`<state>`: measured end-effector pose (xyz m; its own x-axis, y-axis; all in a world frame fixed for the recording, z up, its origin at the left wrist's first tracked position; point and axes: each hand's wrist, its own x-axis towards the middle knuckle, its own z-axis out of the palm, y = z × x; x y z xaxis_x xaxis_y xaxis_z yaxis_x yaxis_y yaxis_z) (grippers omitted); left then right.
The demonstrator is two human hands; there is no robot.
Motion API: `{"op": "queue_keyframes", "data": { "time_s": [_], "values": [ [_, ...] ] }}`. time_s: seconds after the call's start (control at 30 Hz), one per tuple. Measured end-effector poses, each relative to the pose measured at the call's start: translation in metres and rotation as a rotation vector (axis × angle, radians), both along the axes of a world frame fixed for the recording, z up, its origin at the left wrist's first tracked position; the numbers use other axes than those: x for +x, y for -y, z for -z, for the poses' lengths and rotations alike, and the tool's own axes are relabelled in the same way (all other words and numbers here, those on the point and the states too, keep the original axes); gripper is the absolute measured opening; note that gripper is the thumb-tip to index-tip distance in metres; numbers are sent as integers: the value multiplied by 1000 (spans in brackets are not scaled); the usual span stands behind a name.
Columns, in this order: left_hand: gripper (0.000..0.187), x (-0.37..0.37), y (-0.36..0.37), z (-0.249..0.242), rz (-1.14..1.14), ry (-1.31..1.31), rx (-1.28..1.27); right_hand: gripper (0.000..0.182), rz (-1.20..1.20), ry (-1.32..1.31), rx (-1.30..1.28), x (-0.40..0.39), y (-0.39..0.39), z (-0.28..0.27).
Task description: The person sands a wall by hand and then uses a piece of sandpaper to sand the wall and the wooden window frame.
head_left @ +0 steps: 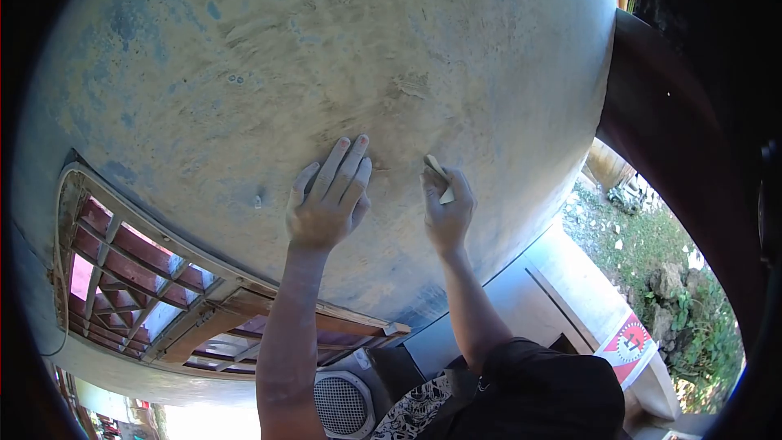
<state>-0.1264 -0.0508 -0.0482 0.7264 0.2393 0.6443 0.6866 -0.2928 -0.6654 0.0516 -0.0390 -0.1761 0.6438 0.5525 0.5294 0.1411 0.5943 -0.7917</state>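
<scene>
A large sanded body panel (326,57), grey-beige with worn blue patches, fills most of the view. My left hand (328,195) lies flat on it, fingers spread and pointing up. Just to its right, my right hand (446,208) is closed around a small folded piece of sandpaper (440,175), pressing it against the panel. Both forearms reach up from the bottom of the frame.
A window frame with metal bars (147,277) sits in the panel at lower left. A round speaker grille (344,403) is at the bottom. A dark curved post (676,130) stands at right, with grass and stones (668,277) beyond it.
</scene>
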Motion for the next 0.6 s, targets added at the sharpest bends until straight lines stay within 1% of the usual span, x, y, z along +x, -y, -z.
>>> {"op": "queue_keyframes", "data": {
  "time_s": [0.1,0.17,0.2,0.27,0.37,0.47,0.6],
  "values": [
    [32,1,1,0,-5,8,-1,18,30,-8,-27,-7,-2,4],
    [32,1,1,1,-4,10,-5,17,-81,-128,-121,-9,-4,1],
    [31,1,1,1,0,10,-1,17,-83,-126,-125,-8,-5,-4],
    [31,1,2,1,-2,12,-6,22,-10,-54,-79,-6,-6,-15],
    [31,1,1,0,-1,12,0,25,-27,-86,-70,-7,-1,-25],
    [30,1,2,0,2,14,0,27,-28,-60,-83,-13,-4,-11],
    [30,1,0,1,4,13,12,26,-36,-13,-98,-11,-5,-10]
  ]
}}
